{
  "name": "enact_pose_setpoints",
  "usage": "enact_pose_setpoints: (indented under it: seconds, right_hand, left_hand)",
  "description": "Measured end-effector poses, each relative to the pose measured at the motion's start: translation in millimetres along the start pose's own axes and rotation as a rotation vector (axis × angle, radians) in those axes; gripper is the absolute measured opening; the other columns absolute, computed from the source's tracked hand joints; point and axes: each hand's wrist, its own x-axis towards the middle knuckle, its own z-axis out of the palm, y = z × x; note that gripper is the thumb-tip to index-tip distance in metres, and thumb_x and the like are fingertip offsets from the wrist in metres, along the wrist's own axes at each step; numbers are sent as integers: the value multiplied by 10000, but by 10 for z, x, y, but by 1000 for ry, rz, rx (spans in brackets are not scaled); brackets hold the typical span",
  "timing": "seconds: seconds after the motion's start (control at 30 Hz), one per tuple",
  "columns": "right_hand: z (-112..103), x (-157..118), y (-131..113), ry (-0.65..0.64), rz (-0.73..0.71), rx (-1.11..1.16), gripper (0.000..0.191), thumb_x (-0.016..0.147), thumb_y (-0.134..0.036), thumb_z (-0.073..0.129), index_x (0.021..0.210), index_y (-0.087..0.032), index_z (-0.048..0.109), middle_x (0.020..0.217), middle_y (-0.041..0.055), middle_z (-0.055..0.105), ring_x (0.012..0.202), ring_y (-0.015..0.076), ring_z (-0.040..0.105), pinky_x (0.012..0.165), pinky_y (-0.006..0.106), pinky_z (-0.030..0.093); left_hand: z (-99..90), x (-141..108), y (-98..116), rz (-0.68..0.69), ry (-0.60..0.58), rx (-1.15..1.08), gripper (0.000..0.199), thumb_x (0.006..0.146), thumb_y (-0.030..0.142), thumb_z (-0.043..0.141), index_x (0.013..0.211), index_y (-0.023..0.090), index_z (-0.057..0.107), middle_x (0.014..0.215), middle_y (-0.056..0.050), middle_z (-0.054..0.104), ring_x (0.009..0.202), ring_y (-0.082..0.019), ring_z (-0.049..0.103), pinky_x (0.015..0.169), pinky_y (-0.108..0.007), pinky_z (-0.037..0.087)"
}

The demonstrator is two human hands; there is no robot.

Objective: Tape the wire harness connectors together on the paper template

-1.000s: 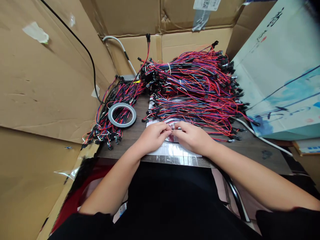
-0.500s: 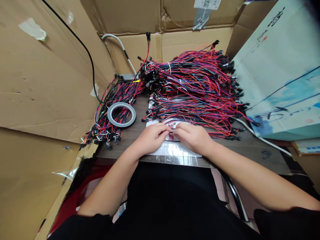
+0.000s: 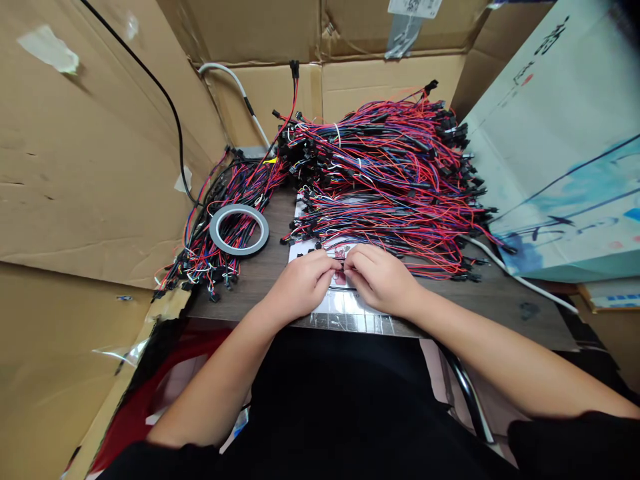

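Note:
My left hand and my right hand meet over a white printed sheet near the table's front edge. Thumb and fingers of both are pinched together at the tips, almost touching, on a thin dark wire that the fingers mostly hide. A black wire also curves across the sheet just below the fingertips. Right behind my hands lies a row of red and black wire harnesses with small black connectors at their ends.
More bundled harnesses are heaped at the back. A loose pile of harnesses lies at the left, with a grey tape roll on it. Cardboard walls stand left and behind; a pale printed box stands right. A white cable runs along the right.
My fingertips stay together over the sheet. Both hands have turned slightly, and the left has dropped a little toward me. The view has shifted slightly; the piles look unchanged.

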Motion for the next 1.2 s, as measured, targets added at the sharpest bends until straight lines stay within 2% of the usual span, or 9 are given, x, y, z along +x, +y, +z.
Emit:
enact_pose_setpoints:
  seconds: [0.3, 0.53, 0.63, 0.8, 0.9, 1.0, 1.1, 1.2]
  right_hand:
    - [-8, -14, 8, -52, 147, 78, 79, 950, -222, 456, 920, -192, 522, 925, 63, 603, 826, 168, 541, 730, 292, 424]
    - [-10, -10, 29, -58, 201, 156, 101, 956, -244, 481, 901, -199, 552, 865, 30, 615, 796, 153, 545, 713, 277, 400]
    - [4, -24, 23, -41, 213, 177, 103, 955, -253, 491, 907, -199, 564, 848, 26, 624, 777, 151, 556, 704, 274, 401]
    - [15, -41, 17, -52, 237, 163, 99, 958, -260, 494, 920, -207, 567, 841, 17, 654, 715, 141, 572, 657, 265, 397]
    - [24, -50, 17, -52, 263, 143, 118, 951, -257, 514, 1047, -216, 568, 841, 11, 677, 680, 141, 594, 630, 265, 403]
    - [38, -59, 20, -28, 247, 119, 258, 948, -249, 528, 1204, -217, 522, 874, 14, 690, 709, 146, 623, 640, 264, 423]
    - [44, -62, 26, -30, 167, 62, 168, 974, -239, 483, 1112, -214, 575, 942, 37, 681, 792, 146, 634, 678, 260, 438]
    - [40, -58, 33, -38, 129, -35, 180, 992, -249, 452, 1010, -201, 625, 901, 44, 663, 773, 142, 619, 661, 259, 428]
  left_hand:
    - [8, -10, 3, 7, -23, 13, 223, 925, 113, 478, 998, 182, 677, 900, -44, 648, 866, -160, 605, 765, -278, 473]
    - [-7, 16, 42, -136, 23, -96, 185, 922, 216, 552, 1055, 215, 682, 887, -12, 687, 768, -135, 612, 715, -266, 460]
    - [-5, 38, 58, -166, 30, -105, 138, 887, 275, 621, 984, 217, 700, 824, 4, 680, 702, -124, 587, 671, -254, 442]
    - [23, 66, 57, -211, 59, -187, 145, 887, 259, 592, 910, 204, 724, 784, 0, 701, 688, -120, 607, 665, -238, 456]
    - [52, 76, 60, -290, 65, -223, 147, 873, 270, 592, 867, 192, 716, 710, 8, 693, 622, -113, 588, 612, -224, 448]
    - [76, 91, 72, -345, 66, -201, 157, 865, 275, 585, 814, 189, 707, 692, 7, 690, 627, -116, 587, 605, -218, 446]
    - [82, 107, 87, -377, 73, -175, 129, 837, 256, 599, 800, 195, 706, 715, 12, 697, 638, -114, 585, 600, -212, 439]
    - [76, 117, 97, -385, 78, -148, 110, 822, 228, 600, 797, 199, 704, 710, 21, 692, 645, -114, 586, 601, -213, 434]
